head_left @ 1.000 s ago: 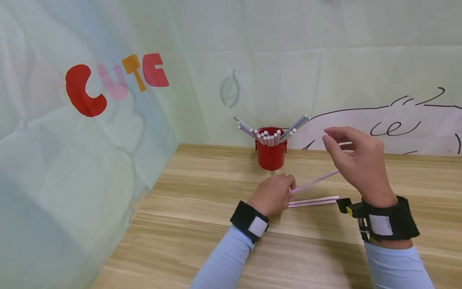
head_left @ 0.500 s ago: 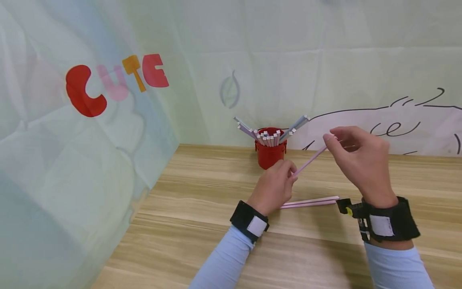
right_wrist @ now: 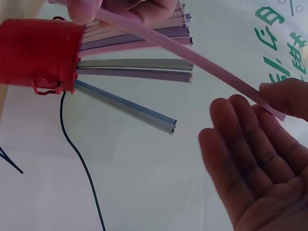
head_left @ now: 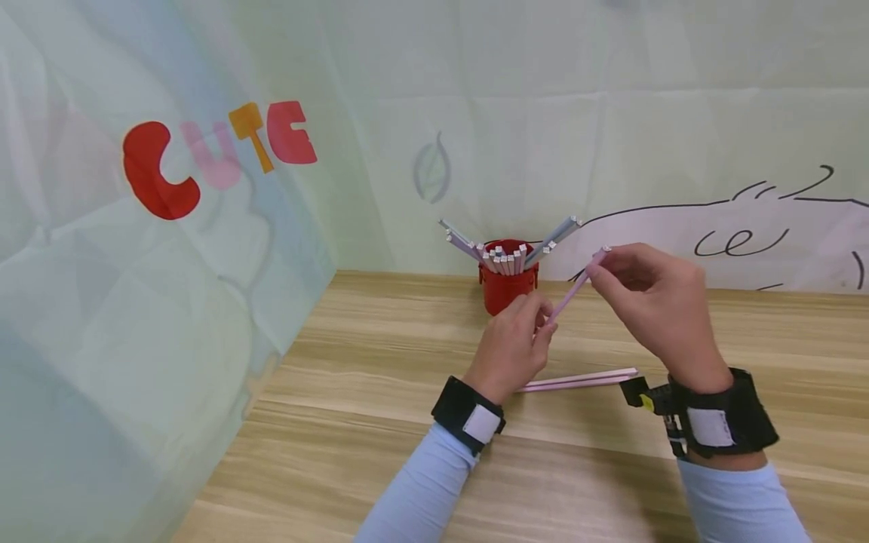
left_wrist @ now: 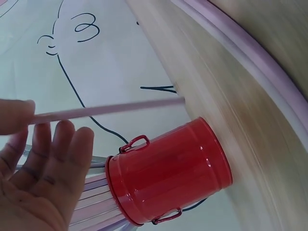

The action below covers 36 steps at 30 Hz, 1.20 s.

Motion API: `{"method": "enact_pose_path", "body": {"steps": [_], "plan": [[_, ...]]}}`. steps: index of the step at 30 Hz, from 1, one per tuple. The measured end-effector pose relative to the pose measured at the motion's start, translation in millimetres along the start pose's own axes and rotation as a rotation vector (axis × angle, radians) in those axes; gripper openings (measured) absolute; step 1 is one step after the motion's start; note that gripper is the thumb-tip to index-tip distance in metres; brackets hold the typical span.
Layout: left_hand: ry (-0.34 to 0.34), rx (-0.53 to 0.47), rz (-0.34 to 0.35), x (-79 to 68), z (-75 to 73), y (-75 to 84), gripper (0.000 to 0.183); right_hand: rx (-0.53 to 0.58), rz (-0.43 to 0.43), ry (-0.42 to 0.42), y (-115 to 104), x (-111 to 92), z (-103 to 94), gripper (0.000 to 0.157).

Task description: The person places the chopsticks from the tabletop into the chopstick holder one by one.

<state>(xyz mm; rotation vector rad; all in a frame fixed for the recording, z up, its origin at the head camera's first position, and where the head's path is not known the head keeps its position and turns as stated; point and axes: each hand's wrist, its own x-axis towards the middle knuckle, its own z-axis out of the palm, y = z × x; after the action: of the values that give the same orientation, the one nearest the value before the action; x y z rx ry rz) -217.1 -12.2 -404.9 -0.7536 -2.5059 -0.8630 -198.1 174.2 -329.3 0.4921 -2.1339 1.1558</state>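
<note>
A slender pink stick (head_left: 572, 292) is held at a slant between my two hands. My left hand (head_left: 511, 343) pinches it along its lower part; in the left wrist view its bottom end points down beside the red bucket (left_wrist: 168, 168). With thumb and fingertips, my right hand (head_left: 655, 305) grips the stick close to its upper tip, the other fingers loosely bent, as the right wrist view shows. Behind the left hand stands the bucket, filled with several similar sticks (right_wrist: 134, 67) in pink, purple and grey-blue, some leaning outward over the rim.
Two more pink sticks (head_left: 584, 379) lie side by side on the wooden table (head_left: 326, 452), below the hands. A printed cloth (head_left: 543, 151) rises behind the table's back edge, and another with coloured letters (head_left: 292, 132) hangs at the left.
The pink stick has been raised off the table by my left hand, tilting more steeply. My right hand, first holding nothing visible, has come to its upper end and moved slightly left.
</note>
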Motion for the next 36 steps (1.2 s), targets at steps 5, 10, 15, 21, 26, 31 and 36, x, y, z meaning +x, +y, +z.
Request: {"method": "enact_pose_path", "body": {"steps": [5,10,15,21,26,31,36], "plan": [[-0.01,0.004,-0.019,-0.9,0.6,-0.7,0.023,0.032,-0.069,0.054,-2,-1,2.8,0.018],[-0.06,0.052,-0.045,-1.8,1.6,-1.2,0.022,0.059,-0.106,0.164,-4,-1,3.9,0.022],[-0.182,0.13,-0.054,-2.8,3.2,0.2,0.02,0.093,-0.138,0.267,-4,1,4.3,0.023],[-0.399,0.217,-0.085,-2.4,8.1,0.6,0.023,0.138,-0.17,0.34,-8,2,4.9,0.021],[-0.567,0.246,-0.143,-5.0,15.5,-0.3,0.029,0.196,-0.184,0.407,-10,3,6.6,0.02],[-0.616,0.254,-0.151,-9.0,17.3,-2.3,0.031,0.232,-0.19,0.424,-13,4,10.7,0.017],[-0.616,0.274,-0.114,-10.3,16.5,-4.5,0.032,0.2,-0.214,0.377,-13,3,15.6,0.02]]}}
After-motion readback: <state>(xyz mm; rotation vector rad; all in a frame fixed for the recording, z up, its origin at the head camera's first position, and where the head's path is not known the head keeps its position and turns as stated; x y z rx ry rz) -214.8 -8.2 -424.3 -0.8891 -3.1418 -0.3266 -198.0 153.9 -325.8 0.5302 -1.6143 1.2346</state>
